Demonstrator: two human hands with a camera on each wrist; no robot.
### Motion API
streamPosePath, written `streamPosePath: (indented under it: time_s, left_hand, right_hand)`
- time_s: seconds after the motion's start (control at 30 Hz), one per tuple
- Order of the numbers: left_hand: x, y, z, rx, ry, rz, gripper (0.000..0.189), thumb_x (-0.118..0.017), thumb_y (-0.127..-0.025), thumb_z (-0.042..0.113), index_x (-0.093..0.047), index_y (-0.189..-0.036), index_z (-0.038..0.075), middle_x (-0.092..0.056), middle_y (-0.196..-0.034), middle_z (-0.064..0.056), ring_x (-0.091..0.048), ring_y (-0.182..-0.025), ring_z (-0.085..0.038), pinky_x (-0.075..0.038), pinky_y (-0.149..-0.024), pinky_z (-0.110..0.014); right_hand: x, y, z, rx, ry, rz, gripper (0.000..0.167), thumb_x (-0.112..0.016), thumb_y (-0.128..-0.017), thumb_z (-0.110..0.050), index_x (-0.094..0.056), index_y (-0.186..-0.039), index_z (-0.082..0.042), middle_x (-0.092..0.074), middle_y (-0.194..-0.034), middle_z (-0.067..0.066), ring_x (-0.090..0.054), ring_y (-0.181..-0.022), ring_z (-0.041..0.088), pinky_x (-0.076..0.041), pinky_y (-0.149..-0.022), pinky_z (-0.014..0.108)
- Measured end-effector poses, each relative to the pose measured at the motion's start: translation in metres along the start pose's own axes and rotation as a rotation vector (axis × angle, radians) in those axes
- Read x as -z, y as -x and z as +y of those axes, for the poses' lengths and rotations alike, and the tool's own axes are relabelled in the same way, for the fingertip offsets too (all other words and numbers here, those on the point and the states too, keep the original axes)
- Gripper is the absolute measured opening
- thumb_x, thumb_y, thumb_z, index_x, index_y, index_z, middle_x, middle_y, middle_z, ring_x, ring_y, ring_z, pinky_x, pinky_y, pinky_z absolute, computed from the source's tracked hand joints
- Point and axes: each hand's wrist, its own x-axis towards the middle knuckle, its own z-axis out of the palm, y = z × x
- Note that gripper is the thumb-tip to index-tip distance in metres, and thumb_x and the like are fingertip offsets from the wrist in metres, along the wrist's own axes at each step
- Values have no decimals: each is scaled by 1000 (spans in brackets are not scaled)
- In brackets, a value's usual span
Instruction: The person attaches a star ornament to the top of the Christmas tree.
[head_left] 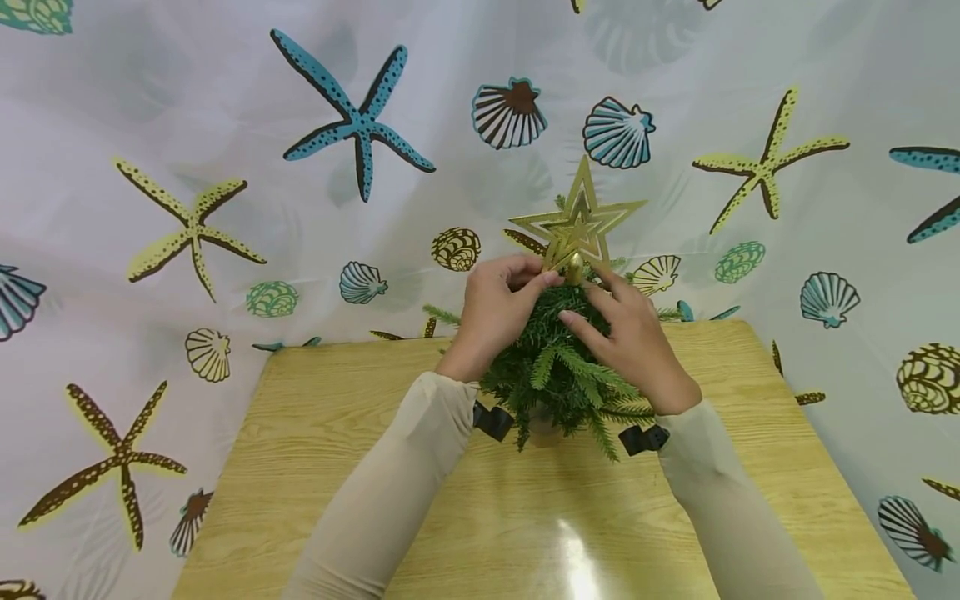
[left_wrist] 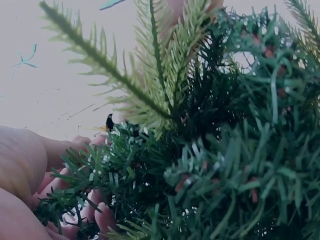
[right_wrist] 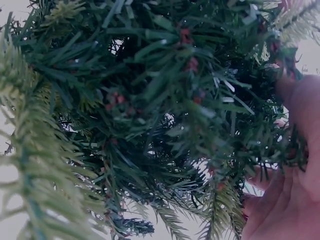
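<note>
A gold star tree topper (head_left: pixel 581 223) stands upright at the top of a small artificial Christmas tree (head_left: pixel 558 375), its gold base among the tip branches. My left hand (head_left: pixel 498 304) is at the star's lower left, thumb and forefinger pinching at its lower edge. On the other side, my right hand (head_left: pixel 630 329) touches the treetop with fingers spread and thumb apart. Green branches (left_wrist: pixel 215 165) fill the left wrist view, with the left fingers partly hidden behind them. In the right wrist view, needles (right_wrist: pixel 165 100) cover some of the right hand's fingers.
The tree stands on a light wooden table (head_left: pixel 337 442). Behind and beside it hangs a white curtain (head_left: pixel 420 108) printed with starfish and shells. Black wrist cameras (head_left: pixel 492 421) sit close to the lower branches.
</note>
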Motion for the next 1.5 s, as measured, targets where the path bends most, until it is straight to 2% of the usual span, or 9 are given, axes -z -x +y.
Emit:
streamPosePath:
  time_s: [0.13, 0.27, 0.5, 0.67, 0.83, 0.97, 1.1, 1.33, 1.5]
  left_hand:
    - [1, -2, -1, 15, -29, -35, 16, -70, -102, 26, -80, -104, 14, -78, -93, 4, -69, -91, -9, -47, -73, -32]
    - [3, -5, 0, 31, -81, -66, 18, -69, -102, 27, -81, -100, 14, -75, -89, 4, -66, -81, -14, -44, -66, -34]
    - [7, -8, 3, 35, -182, -106, 23, -67, -103, 28, -82, -98, 11, -75, -92, 3, -63, -77, -16, -45, -66, -34]
    - [9, -9, 4, 5, -243, -129, 23, -66, -104, 28, -81, -97, 12, -74, -90, 2, -61, -72, -17, -46, -66, -34]
    - [9, -10, 6, -2, -290, -133, 26, -65, -105, 29, -80, -88, 14, -73, -85, 3, -57, -65, -19, -44, -62, -34]
    - [10, -11, 9, -11, -343, -136, 29, -64, -105, 30, -78, -84, 16, -71, -80, 4, -53, -59, -20, -43, -59, -34]
    - [9, -12, 13, -23, -387, -150, 28, -63, -106, 30, -78, -86, 16, -70, -79, 4, -54, -59, -19, -43, -59, -33]
    - [9, -10, 15, -20, -412, -160, 32, -62, -106, 30, -75, -81, 15, -67, -72, 1, -50, -55, -18, -41, -55, -32]
    - [7, -10, 15, -36, -425, -156, 31, -62, -106, 30, -75, -82, 15, -68, -73, 2, -50, -55, -17, -40, -55, -31]
  right_hand:
    - [1, 0, -1, 9, -1, 2, 55, -67, -103, -35, -57, -148, -6, -34, -164, 18, -41, -142, 45, -26, -113, 69]
    - [1, 0, 0, 15, -11, 4, 55, -67, -102, -36, -58, -147, -6, -34, -164, 18, -38, -145, 45, -25, -114, 69]
    - [1, -1, -2, -23, -24, -20, 55, -67, -102, -37, -59, -146, -4, -36, -162, 20, -45, -138, 45, -27, -113, 68]
    - [-2, -2, -3, -13, -43, 47, 52, -70, -101, -34, -63, -141, -2, -44, -156, 21, -46, -137, 46, -29, -112, 68]
    - [-5, -3, -4, 49, -80, 146, 45, -74, -99, -25, -67, -131, 5, -52, -147, 25, -53, -132, 44, -41, -107, 61]
    - [-6, -4, -3, 88, -103, 191, 42, -76, -97, -21, -69, -127, 8, -55, -144, 26, -55, -130, 42, -46, -104, 58]
    - [-6, -3, -2, 86, -116, 210, 42, -78, -96, -20, -70, -126, 7, -56, -143, 25, -55, -131, 42, -46, -105, 58]
    - [-7, -1, -2, 69, -144, 210, 50, -79, -95, -21, -64, -137, 3, -62, -136, 22, -59, -126, 38, -46, -104, 56]
    - [-7, 0, -2, 74, -146, 211, 47, -79, -95, -20, -65, -134, 2, -64, -132, 21, -61, -122, 38, -47, -102, 55]
